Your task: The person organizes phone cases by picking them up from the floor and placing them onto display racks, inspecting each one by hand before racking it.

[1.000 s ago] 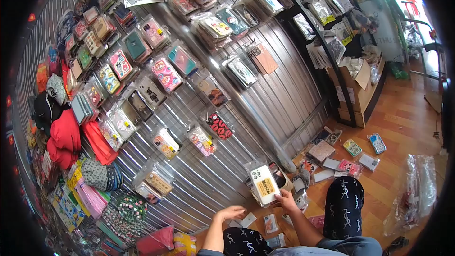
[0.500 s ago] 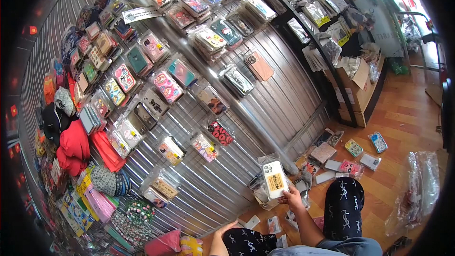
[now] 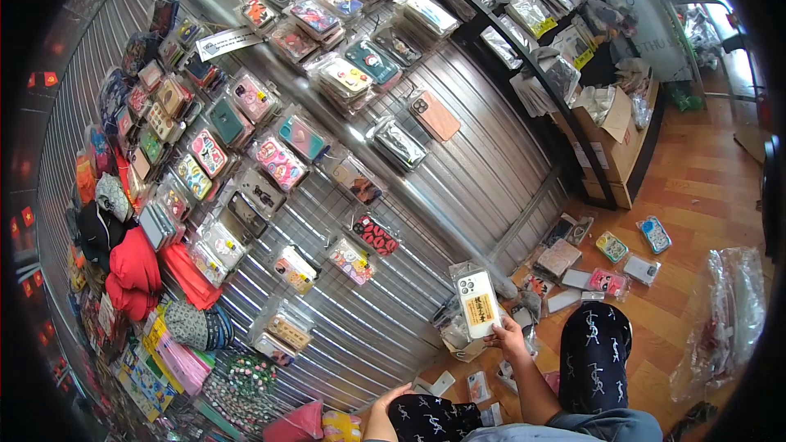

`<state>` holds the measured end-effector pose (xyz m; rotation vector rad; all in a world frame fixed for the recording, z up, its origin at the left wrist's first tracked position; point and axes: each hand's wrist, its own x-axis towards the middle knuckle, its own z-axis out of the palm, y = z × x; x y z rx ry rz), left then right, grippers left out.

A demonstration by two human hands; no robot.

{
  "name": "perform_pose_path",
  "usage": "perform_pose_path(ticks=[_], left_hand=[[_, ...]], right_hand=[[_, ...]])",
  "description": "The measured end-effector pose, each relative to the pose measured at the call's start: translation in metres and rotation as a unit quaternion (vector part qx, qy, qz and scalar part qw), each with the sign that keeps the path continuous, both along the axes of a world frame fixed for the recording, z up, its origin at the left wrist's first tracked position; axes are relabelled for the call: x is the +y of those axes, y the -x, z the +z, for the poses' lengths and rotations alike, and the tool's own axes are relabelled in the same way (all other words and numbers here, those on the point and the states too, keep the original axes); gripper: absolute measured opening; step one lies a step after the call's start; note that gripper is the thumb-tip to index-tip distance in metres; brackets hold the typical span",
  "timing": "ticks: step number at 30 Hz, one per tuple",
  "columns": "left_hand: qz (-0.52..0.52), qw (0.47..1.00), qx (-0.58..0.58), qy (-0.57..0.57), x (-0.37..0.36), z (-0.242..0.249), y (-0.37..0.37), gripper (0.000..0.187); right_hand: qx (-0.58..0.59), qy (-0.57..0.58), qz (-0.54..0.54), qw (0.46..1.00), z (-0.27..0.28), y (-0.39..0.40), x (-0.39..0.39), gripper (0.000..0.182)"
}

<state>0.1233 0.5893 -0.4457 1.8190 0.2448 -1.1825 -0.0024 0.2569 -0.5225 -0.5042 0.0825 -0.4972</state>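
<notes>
My right hand (image 3: 509, 340) grips the lower end of a white phone case (image 3: 477, 303) in a clear plastic sleeve. The case has camera holes at its top and a yellow panel with dark characters. Behind it, partly hidden, a box of packaged items (image 3: 460, 336) stands on the floor against the wall. My left hand (image 3: 391, 399) lies against my left knee, fingers stretched out, holding nothing I can see. Several packaged phone cases (image 3: 478, 387) lie on the floor between my knees.
Packaged phone cases (image 3: 281, 160) hang in rows on the metal wall rack. Caps (image 3: 133, 266) hang at the left. More cases (image 3: 607, 282) lie on the wooden floor, with clear plastic bags (image 3: 720, 323) farther right. A shelf with a cardboard box (image 3: 612, 135) stands at the back right.
My view has shifted slightly, so the wall goods sit a little to the left. My right hand still holds the white phone case; my left hand stays at my knee.
</notes>
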Motion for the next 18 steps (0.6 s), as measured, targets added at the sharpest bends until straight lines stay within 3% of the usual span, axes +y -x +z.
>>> perform_pose_path(ticks=[18], left_hand=[[0.021,0.997,-0.064,-0.034,0.002,0.002,0.013,0.041]], right_hand=[[-0.011,0.008,-0.007,1.000,0.000,0.004,-0.001,0.018]])
